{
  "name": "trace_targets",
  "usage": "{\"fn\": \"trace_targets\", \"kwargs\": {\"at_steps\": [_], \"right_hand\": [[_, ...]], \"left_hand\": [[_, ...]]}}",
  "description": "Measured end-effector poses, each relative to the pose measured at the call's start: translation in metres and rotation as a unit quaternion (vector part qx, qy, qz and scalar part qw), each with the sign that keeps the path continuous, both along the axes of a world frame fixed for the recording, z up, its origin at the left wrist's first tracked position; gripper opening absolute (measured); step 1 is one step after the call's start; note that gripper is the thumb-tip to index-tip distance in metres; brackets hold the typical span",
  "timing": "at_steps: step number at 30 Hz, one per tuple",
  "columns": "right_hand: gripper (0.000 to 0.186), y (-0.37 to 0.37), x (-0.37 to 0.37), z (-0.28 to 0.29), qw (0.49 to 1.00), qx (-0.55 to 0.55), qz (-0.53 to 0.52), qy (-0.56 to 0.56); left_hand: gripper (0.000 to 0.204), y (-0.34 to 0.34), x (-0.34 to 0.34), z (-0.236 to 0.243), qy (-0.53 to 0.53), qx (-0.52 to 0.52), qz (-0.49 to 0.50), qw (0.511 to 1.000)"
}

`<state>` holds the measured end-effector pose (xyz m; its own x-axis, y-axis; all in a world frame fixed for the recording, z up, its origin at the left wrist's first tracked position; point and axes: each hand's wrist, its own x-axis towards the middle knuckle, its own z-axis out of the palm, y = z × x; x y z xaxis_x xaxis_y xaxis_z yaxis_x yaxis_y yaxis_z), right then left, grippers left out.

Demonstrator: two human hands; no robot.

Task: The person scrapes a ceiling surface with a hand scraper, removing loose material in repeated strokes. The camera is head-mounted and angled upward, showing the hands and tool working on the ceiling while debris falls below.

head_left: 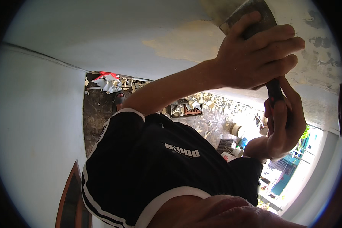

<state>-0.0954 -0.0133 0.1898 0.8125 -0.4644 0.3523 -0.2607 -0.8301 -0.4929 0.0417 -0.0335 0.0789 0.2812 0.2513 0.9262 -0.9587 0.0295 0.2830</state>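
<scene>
Several mishaps seem possible, and the likeliest, in my judgement, is a slip of the broad dark metal scraper with the slim black handle, raised between one and two o'clock at the pale painted surface. If the blade caught on the rough edge of the yellowish bare patch at twelve o'clock and then broke free, the bare left hand, at two o'clock, could run onto the metal, since one of its digits lies right along the blade; its other visible fingers are half curled across the tool's neck, their grip partly hidden. The bare right hand, at three o'clock, is closed round the lower handle, thumb laid along it, so a jerk there would swing the whole tool. Loosened bits could also drop onto the black short-sleeved shirt with white trim, and the cream and grey flakes strewn from the centre toward three o'clock might slide beneath the foot in a dark sandal between nine and ten. As for looks, the scraper's blade is wide, flared and dull, with worn, smudged metal; a touch of red shows on the handle. Whether its edge meets the surface squarely, I cannot tell.
</scene>
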Motion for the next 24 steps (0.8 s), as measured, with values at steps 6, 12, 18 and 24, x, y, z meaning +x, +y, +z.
{"fn": "trace_targets", "kwargs": {"at_steps": [6,12,18,24], "right_hand": [[0.043,0.005,0.009,-0.013,0.999,0.035,-0.038,-0.009],[0.041,-0.006,0.001,-0.027,0.998,0.061,-0.017,0.006],[0.039,-0.007,0.003,-0.038,0.991,0.130,0.009,0.020],[0.042,-0.001,-0.002,-0.052,0.996,0.085,-0.022,0.004]], "left_hand": [[0.014,0.013,0.012,-0.013,0.008,0.022,-0.006,1.000],[0.012,-0.001,0.000,-0.028,0.056,0.027,-0.022,0.998],[0.030,0.024,0.020,-0.045,-0.039,0.093,0.040,0.994],[0.035,0.023,0.018,-0.049,-0.034,0.090,0.019,0.995]]}}
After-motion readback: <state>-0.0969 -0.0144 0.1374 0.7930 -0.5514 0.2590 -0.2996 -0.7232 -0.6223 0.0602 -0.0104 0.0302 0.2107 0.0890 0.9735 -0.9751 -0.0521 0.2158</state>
